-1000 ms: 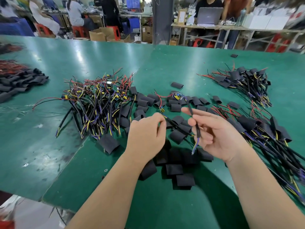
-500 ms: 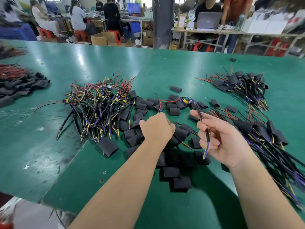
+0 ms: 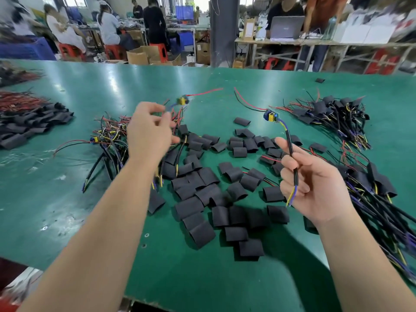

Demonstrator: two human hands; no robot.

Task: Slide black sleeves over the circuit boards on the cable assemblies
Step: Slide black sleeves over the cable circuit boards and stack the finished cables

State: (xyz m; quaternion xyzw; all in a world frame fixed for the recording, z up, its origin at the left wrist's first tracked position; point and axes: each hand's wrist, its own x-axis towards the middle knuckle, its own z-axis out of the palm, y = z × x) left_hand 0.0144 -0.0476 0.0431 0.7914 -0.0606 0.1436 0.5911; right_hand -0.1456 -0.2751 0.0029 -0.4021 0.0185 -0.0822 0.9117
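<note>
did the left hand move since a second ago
Yes. The left hand lifted off the sleeves and went away toward the wire bundle, pulling a cable along.

The left hand (image 3: 149,131) has risen off the sleeves (image 3: 202,188) and swung up and leftward, blurred with motion. It now pinches a second cable (image 3: 180,152), whose small board (image 3: 182,101) hangs in the air beyond the fingers, trailing a red wire (image 3: 207,92). The right hand (image 3: 315,183) has drawn rightward, well apart from the left. It has tipped its cable (image 3: 290,145) upright, lifting the cable's board (image 3: 272,115) off the worktop (image 3: 67,199).
</note>
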